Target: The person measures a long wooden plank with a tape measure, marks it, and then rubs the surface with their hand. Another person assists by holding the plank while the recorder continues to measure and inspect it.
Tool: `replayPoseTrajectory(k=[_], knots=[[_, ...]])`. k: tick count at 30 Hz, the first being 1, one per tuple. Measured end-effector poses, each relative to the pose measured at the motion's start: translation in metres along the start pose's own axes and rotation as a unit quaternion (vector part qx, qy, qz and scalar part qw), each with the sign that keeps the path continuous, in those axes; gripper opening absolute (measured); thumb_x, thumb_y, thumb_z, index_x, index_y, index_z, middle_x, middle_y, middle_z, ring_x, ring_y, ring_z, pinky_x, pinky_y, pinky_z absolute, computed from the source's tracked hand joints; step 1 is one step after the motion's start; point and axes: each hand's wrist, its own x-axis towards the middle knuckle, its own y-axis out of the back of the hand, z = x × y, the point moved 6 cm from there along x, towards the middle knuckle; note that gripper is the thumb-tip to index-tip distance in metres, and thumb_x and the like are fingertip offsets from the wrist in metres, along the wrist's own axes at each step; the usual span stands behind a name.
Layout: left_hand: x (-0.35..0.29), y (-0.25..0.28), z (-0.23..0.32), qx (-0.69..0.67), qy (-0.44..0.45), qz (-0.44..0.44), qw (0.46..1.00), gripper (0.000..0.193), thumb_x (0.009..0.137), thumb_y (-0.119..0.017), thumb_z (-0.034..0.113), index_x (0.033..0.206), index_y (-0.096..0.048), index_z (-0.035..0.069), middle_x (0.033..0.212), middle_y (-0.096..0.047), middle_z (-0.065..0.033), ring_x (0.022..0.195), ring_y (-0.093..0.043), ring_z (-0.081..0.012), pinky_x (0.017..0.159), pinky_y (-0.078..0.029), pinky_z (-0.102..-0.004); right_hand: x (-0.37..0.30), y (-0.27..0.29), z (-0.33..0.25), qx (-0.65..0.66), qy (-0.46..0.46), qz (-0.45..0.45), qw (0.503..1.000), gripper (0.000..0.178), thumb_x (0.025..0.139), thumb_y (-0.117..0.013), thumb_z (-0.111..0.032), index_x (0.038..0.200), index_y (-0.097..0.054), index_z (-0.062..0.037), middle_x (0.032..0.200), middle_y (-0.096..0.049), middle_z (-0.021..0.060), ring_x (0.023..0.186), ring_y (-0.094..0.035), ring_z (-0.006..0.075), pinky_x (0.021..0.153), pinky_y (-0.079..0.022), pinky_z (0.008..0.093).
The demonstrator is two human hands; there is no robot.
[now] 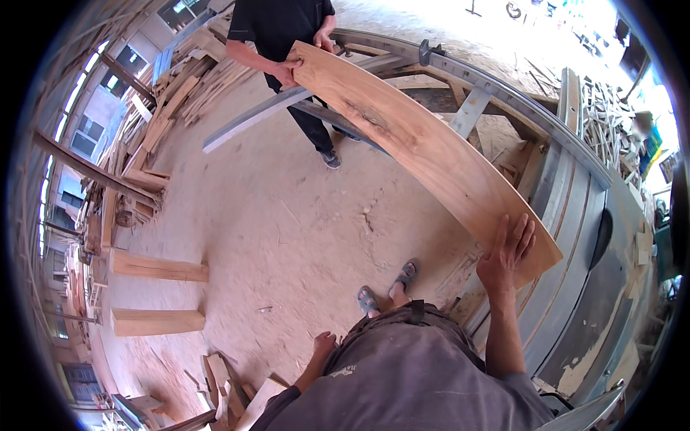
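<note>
A long, wide wooden board (424,147) with a dark knot mark slants from the far middle to the near right. My right hand (509,248) lies on its near end, fingers spread flat over the upper face. That end is above the metal table of a saw-like machine (575,208). My left hand (325,343) hangs low beside my body, loosely curled, with nothing visible in it; part of its fingers is hidden. At the far end, another person's hands (291,72) are at the board, one gripping its edge.
A grey metal bar (255,118) juts out left below the board. A metal rail (503,93) runs along the machine's far side. Two squared timbers (159,322) lie on the left floor. Stacked planks (169,108) line the far left; wood offcuts (223,388) lie near my left side.
</note>
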Motion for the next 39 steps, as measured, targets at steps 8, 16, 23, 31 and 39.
replayPoseTrajectory(k=[8, 16, 23, 31, 39], knots=[[-0.004, -0.006, 0.016, -0.008, -0.09, 0.073, 0.993, 0.056, 0.081, -0.066, 0.029, 0.127, -0.064, -0.004, 0.107, -0.073, -0.0219, 0.091, -0.072, -0.0287, 0.082, -0.056, -0.0364, -0.022, -0.012, -0.011, -0.035, 0.025, 0.01, 0.999, 0.081, 0.073, -0.055, 0.001, 0.151, -0.036, -0.0034, 0.161, -0.016, 0.028, 0.15, -0.012, 0.0494, 0.121, -0.008, 0.0596], [0.009, 0.003, -0.023, 0.006, -0.079, 0.068, 0.994, 0.054, 0.081, -0.067, 0.03, 0.125, -0.066, -0.002, 0.108, -0.073, -0.0225, 0.094, -0.072, -0.0268, 0.084, -0.057, -0.0367, -0.012, -0.006, -0.017, -0.035, 0.039, 0.002, 0.999, 0.079, 0.072, -0.054, 0.0, 0.149, -0.037, 0.0011, 0.16, -0.018, 0.031, 0.148, -0.013, 0.0518, 0.12, -0.01, 0.0613], [-0.014, -0.001, 0.008, -0.075, -0.029, 0.056, 0.995, 0.059, 0.083, -0.065, 0.021, 0.135, -0.057, -0.005, 0.09, -0.074, -0.0202, 0.072, -0.073, -0.0227, 0.068, -0.058, -0.0371, -0.019, -0.009, -0.02, -0.052, 0.056, 0.011, 0.997, 0.084, 0.07, -0.057, -0.006, 0.15, -0.034, 0.0031, 0.159, -0.018, 0.0332, 0.147, -0.013, 0.0539, 0.119, -0.011, 0.0639], [-0.003, -0.017, 0.002, -0.044, -0.074, 0.098, 0.991, 0.053, 0.08, -0.066, 0.026, 0.126, -0.066, 0.001, 0.101, -0.074, -0.0219, 0.083, -0.075, -0.0274, 0.078, -0.058, -0.0397, -0.018, -0.011, -0.024, -0.04, 0.044, 0.003, 0.998, 0.087, 0.068, -0.053, 0.002, 0.152, -0.032, -0.0003, 0.159, -0.015, 0.0334, 0.148, -0.011, 0.0536, 0.119, -0.01, 0.0641], [-0.032, -0.003, 0.003, -0.093, -0.016, 0.052, 0.994, 0.052, 0.079, -0.066, 0.025, 0.123, -0.067, -0.002, 0.099, -0.073, -0.0233, 0.083, -0.074, -0.0264, 0.076, -0.058, -0.0365, -0.018, -0.01, -0.022, -0.039, 0.061, 0.013, 0.997, 0.094, 0.067, -0.049, 0.006, 0.157, -0.024, -0.0045, 0.16, -0.01, 0.0339, 0.149, -0.005, 0.0547, 0.119, -0.005, 0.0645]])
